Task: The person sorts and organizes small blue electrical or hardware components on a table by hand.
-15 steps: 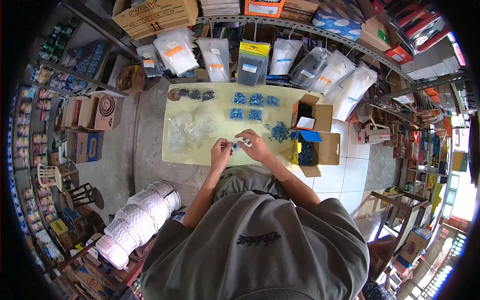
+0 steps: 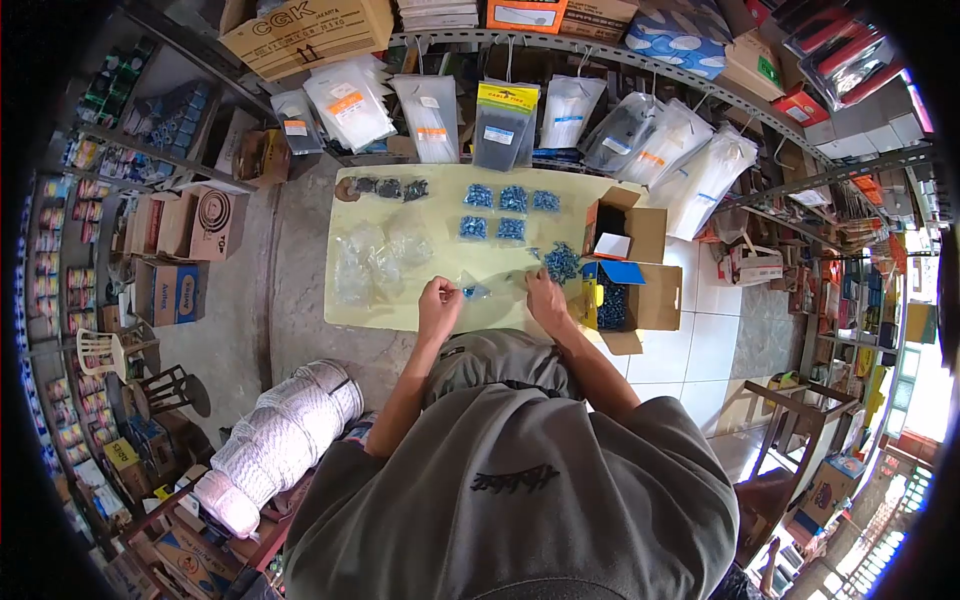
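Note:
My left hand (image 2: 439, 300) pinches the edge of a small clear plastic bag (image 2: 474, 288), with a few blue bits near the pinched corner. To its right, my right hand (image 2: 544, 298) is over the table with its fingers drawn together; what they hold, if anything, is too small to make out. Just beyond its fingertips lies a loose pile of small blue pieces (image 2: 562, 262), perhaps screws. Several filled clear packets (image 2: 512, 200) of the same blue pieces lie in two rows farther back on the pale yellow table (image 2: 450, 190).
Empty clear bags (image 2: 375, 262) are heaped on the table's left, with dark packets (image 2: 390, 188) behind. At the right edge, an open box (image 2: 632, 312) holds more blue pieces beside another open box (image 2: 645, 235). Bagged cable ties (image 2: 507, 125) hang from the shelf beyond.
My right hand has moved right, away from the bag and my left hand, to the loose blue pile. My left hand keeps the bag in nearly the same place.

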The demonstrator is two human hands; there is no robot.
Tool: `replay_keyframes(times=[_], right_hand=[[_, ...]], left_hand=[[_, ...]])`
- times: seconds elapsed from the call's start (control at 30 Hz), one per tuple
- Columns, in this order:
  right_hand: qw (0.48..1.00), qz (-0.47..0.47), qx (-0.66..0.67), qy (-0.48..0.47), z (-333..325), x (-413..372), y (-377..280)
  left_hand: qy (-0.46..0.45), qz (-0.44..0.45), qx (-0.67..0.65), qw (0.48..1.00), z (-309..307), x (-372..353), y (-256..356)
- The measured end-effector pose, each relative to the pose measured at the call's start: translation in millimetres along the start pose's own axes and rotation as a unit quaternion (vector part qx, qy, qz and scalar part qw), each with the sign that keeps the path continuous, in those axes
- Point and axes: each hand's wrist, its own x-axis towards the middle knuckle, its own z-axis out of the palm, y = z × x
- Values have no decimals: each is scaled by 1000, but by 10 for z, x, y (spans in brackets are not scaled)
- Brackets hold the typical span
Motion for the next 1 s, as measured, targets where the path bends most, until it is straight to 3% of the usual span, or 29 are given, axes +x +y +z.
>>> replay_keyframes(times=[0.07,0.2,0.27,0.4,0.47,0.53,0.7,0.87,0.93,1.0], right_hand=[[1000,-12,3,16,30,-1,19],[997,-54,44,40,-39,64,-100],[982,-166,66,56,22,122,-123],[993,-79,82,-24,342,247,-38],[992,-81,92,-17,8,188,-284],[939,-74,337,5,-119,196,-447],[892,-118,436,17,-423,171,-878],[891,-134,431,-39,-442,121,-990],[902,-202,379,30,-415,115,-994],[915,-200,346,60,-383,106,-994]], left_hand=[[29,97,63,993,12,-21,39],[21,82,48,995,42,-63,182],[33,141,112,983,48,-98,272],[-7,161,133,978,11,-92,279],[-13,166,127,978,-1,-91,260],[-4,188,122,975,8,-89,217],[12,183,168,969,53,-121,252],[-6,119,158,980,41,-157,390],[-11,119,137,983,40,-137,336],[1,153,127,980,42,-118,289]])
